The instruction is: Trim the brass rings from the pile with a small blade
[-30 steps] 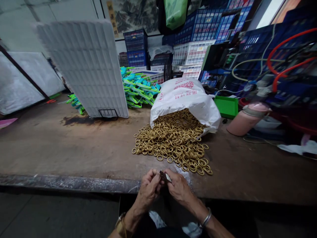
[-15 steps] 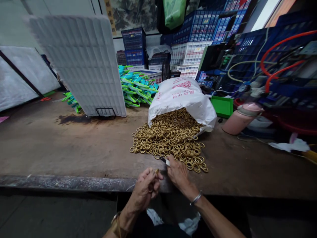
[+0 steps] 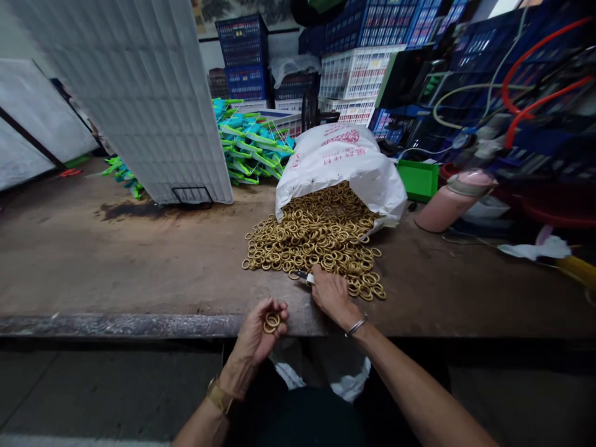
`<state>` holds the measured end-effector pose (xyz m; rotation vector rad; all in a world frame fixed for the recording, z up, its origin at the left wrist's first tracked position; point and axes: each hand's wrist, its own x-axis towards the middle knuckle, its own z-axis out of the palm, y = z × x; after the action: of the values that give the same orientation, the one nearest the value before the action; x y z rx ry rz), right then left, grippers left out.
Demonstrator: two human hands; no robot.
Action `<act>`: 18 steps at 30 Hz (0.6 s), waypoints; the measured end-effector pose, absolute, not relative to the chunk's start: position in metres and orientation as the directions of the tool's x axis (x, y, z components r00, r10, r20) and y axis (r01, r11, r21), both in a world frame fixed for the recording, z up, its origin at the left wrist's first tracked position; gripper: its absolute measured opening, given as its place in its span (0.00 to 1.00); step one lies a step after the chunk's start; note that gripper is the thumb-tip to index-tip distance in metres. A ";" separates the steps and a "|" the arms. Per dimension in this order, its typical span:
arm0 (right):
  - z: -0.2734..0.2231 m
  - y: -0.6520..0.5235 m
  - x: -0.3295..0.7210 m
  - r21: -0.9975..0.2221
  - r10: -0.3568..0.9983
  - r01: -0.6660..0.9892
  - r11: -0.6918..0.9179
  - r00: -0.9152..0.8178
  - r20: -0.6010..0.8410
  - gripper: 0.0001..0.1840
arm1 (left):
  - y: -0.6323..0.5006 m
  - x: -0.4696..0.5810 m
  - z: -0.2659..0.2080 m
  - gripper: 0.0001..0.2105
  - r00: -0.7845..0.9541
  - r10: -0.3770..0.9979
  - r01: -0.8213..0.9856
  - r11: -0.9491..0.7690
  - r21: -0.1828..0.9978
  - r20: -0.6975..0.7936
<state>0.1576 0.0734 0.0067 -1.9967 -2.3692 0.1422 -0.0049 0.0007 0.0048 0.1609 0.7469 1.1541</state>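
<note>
My left hand, palm turned up and fingers curled, holds a couple of gold rings just off the table's front edge. Closed around a small tool with a dark tip and a white part, my right hand rests at the front of a heap of gold rings. Its fingertips are partly hidden against the rings, so I cannot tell whether they also grip one. The heap spills from the mouth of a white sack with red print, which lies on its side behind it.
On the wooden table a tall white ribbed panel stands at the left, with green and turquoise plastic pieces behind it. A green tray and a pink bottle are at the right. Stacked crates line the back.
My left hand has moved away from the right and turned palm up, bringing its rings into view. The right hand stays at the heap's front edge with the tool. The camera has tilted down.
</note>
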 end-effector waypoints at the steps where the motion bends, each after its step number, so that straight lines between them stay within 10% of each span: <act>1: 0.008 0.072 0.158 -0.097 0.985 0.981 0.165 -0.169 -0.027 0.10 | 0.001 -0.004 0.004 0.08 0.182 0.869 -0.763 0.420 0.491 -0.461; 11: 0.002 0.060 0.170 -0.600 0.956 0.748 0.285 -0.269 0.120 0.07 | 0.008 0.023 0.009 0.17 0.035 0.912 -0.515 0.367 0.775 -0.409; 18: 0.011 0.045 0.165 -0.946 0.965 0.319 0.051 -0.258 -0.035 0.15 | 0.014 0.034 0.008 0.20 0.012 0.934 -0.355 0.339 0.871 -0.358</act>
<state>0.1646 0.0453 0.0108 -1.3067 -1.6592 1.2226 0.0345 0.0138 0.0083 0.6603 1.1310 1.1275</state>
